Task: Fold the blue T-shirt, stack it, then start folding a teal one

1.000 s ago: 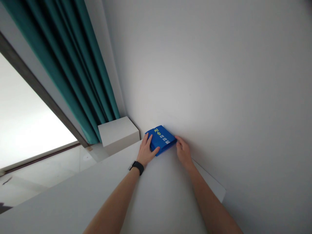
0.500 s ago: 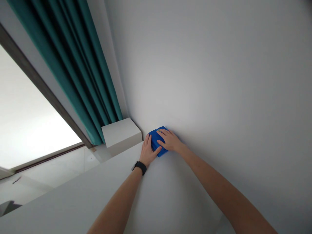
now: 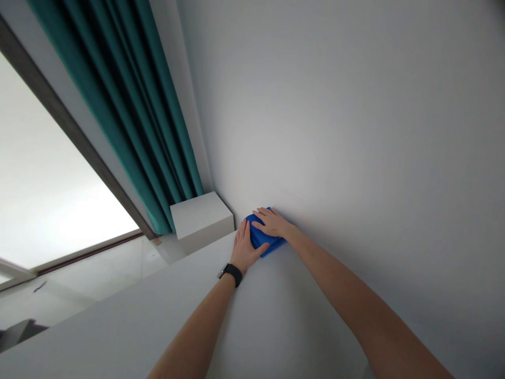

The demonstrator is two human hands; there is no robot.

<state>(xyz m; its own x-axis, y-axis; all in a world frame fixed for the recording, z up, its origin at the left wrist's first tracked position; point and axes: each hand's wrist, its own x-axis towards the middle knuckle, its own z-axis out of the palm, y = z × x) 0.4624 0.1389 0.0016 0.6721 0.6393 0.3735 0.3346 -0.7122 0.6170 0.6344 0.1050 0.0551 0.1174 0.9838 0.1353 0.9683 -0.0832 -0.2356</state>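
**Blue bundle (image 3: 258,237) at the wall (image 3: 335,131)**

From where I stand, the bundle lies on the white top (image 3: 252,310), close against the wall. The left hand (image 3: 244,253), wide with its thumb apart, rests along the bundle's left and near edges; a watch (image 3: 232,273) circles that wrist. The right hand (image 3: 274,225) lies flat over the bundle, fingers spread. Left of them, a white cabinet (image 3: 202,215) sits below the green curtain (image 3: 130,100).

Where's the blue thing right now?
In the head view, the blue thing is just below the picture's middle, on the white surface beside the wall, between the left hand and right hand.
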